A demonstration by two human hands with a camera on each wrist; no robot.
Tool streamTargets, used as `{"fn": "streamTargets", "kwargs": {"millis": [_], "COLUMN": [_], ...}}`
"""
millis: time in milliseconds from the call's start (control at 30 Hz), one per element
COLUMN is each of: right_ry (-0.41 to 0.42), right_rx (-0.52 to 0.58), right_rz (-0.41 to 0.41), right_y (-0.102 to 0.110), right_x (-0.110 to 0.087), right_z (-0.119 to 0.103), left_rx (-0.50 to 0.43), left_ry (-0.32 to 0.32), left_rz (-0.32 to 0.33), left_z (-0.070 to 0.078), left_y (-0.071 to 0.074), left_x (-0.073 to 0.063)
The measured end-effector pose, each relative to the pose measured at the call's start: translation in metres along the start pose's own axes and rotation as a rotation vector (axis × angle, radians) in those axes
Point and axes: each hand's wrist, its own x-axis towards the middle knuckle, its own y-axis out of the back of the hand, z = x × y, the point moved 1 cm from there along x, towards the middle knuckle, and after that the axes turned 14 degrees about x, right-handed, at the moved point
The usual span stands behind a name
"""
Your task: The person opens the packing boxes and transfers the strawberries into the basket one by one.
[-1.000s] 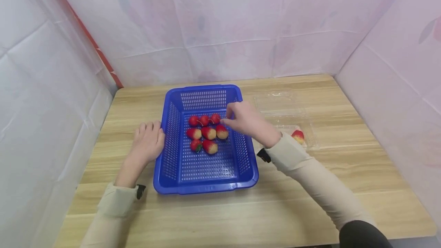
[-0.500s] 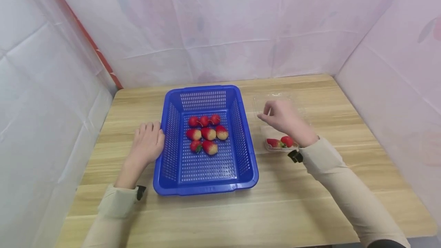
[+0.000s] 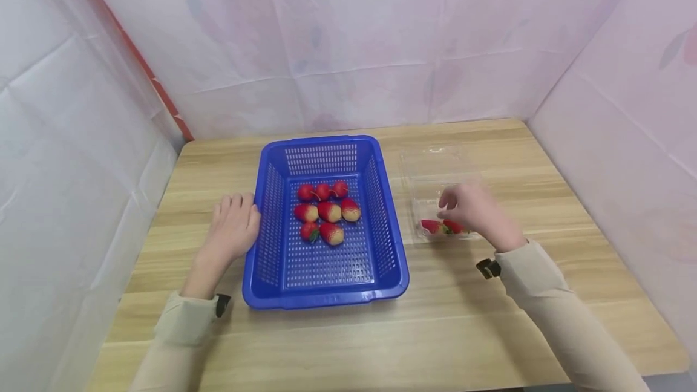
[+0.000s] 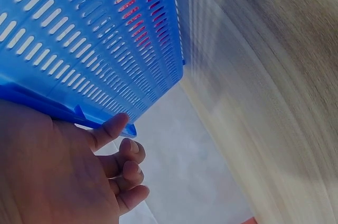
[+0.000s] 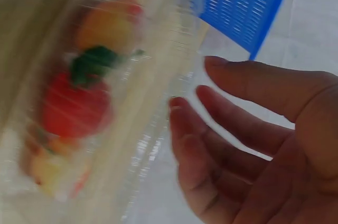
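My left hand (image 3: 233,227) rests beside the left rim of a blue plastic basket (image 3: 327,300). In the left wrist view its thumb (image 4: 113,129) touches the rim, while the other fingers are loosely bent. Inside the basket lie three red cherries (image 3: 322,191) in a row, with several red-and-yellow strawberries (image 3: 330,211) and a red fruit with green leaves (image 3: 309,230) nearer me. Over a clear plastic clamshell box (image 3: 416,189) hovers my right hand (image 3: 472,209), fingers loosely curved around nothing. A leafy red fruit (image 5: 76,105) lies between two strawberries (image 5: 108,26) in the box.
Basket and box stand side by side on a wooden table (image 3: 348,343). The box's lid (image 3: 435,159) lies folded back, away from me. Pale floral sheets (image 3: 359,47) hang behind the table and along both sides.
My right hand has left the cherries in the basket, moved right and come down over the clear box. The left hand and the fruit in the basket have stayed in place.
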Motion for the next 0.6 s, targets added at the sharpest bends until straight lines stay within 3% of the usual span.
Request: {"fn": "streamTargets", "kwargs": {"millis": [233,600], "right_ry": [-0.064,-0.106], "right_rx": [0.040,0.047], "right_rz": [-0.086,-0.079], "right_y": [-0.016,-0.026], "right_x": [-0.007,-0.005], "right_z": [0.014,0.018], "left_rx": [-0.003,-0.004], "left_ry": [0.007,0.010], "left_rz": [-0.003,0.004], "left_z": [0.001,0.000], "left_y": [0.000,0.000], "left_x": [-0.002,-0.001]}}
